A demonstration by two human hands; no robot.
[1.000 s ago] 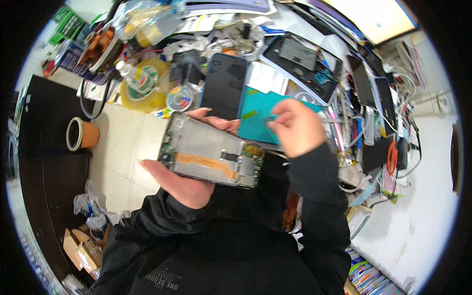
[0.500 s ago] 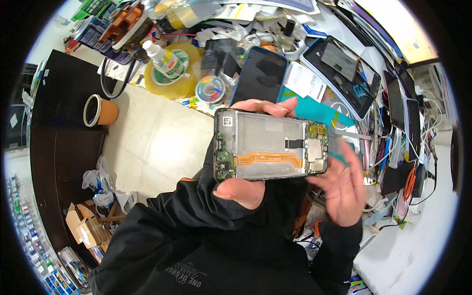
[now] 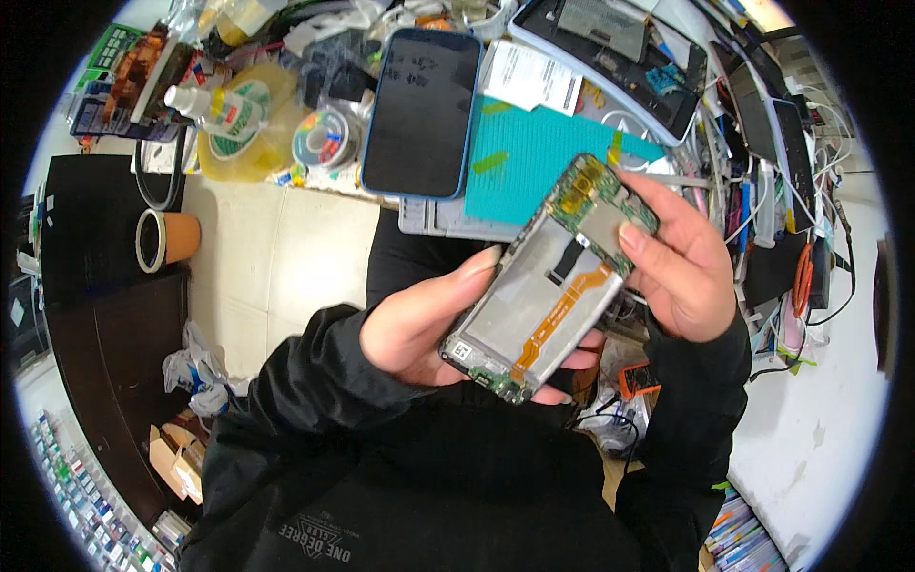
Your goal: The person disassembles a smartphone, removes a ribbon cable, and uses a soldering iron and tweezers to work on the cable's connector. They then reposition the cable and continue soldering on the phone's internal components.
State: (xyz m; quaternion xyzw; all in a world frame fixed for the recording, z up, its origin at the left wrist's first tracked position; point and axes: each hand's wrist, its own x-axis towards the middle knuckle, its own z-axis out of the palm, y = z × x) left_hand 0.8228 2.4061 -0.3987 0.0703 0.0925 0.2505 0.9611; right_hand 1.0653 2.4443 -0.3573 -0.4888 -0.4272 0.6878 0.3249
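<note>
Between my two hands is an opened phone (image 3: 519, 296), tilted, its back cover off. Inside it show an empty grey bay, an orange flex cable (image 3: 560, 319) and green circuit boards at both ends. My left hand (image 3: 429, 319) wraps round the lower end, thumb along the near-left edge, fingertips coming out at the right edge. My right hand (image 3: 681, 262) pinches the upper right corner, its thumb pressed on the metal shield (image 3: 602, 229) of the upper board and its fingers behind. Beyond the phone lies a teal work mat (image 3: 543, 157).
A dark phone (image 3: 422, 114) with a blue rim rests at the mat's left. Behind are a white paper slip (image 3: 534, 76) and a tablet-like opened device (image 3: 620, 57). Solder wire spool (image 3: 324, 138), spray bottle (image 3: 205, 107) and tape roll (image 3: 233, 157) stand left. Cables and tools crowd the right.
The phone has turned from lying level to slanting, upper-board end up and away. My right hand, apart and blurred before, now grips that end. The view has shifted, too.
</note>
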